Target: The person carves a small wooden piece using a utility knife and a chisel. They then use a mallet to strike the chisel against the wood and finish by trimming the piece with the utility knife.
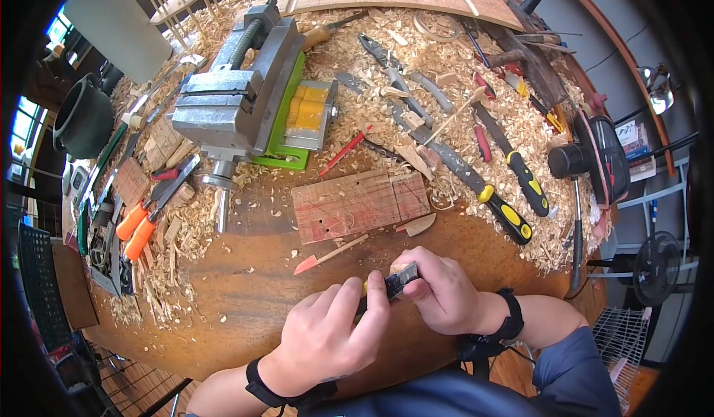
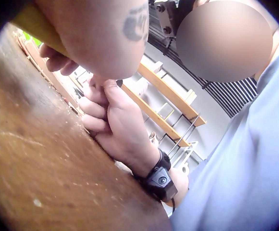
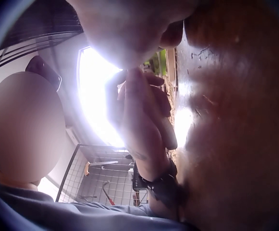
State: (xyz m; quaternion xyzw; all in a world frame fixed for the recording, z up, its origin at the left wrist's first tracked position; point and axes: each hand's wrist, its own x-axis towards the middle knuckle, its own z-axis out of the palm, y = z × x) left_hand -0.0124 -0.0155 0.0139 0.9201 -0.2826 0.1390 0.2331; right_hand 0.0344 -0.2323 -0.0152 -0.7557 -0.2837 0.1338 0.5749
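Observation:
My left hand (image 1: 331, 328) grips a yellow-and-black utility knife (image 1: 391, 283), its dark, grey-tipped end pointing to my right hand. The knife's yellow body (image 2: 36, 31) also shows at the top of the left wrist view. Close against that end, my right hand (image 1: 450, 294) pinches a small pale piece of wood (image 1: 397, 268), mostly hidden by the fingers. Both hands meet low over the brown table (image 1: 253, 283). Just beyond them lie a thin wooden stick with a red tip (image 1: 331, 254), a small knife-shaped wood piece (image 1: 418, 224) and a red-stained board (image 1: 346, 207).
A metal vise (image 1: 223, 108) stands at the back left beside a green-and-yellow tool (image 1: 301, 116). Shavings (image 1: 372, 52) cover much of the table. Yellow-and-black-handled files (image 1: 513, 216) and a black mallet (image 1: 569, 162) lie right; orange-handled tools (image 1: 134, 227) lie left.

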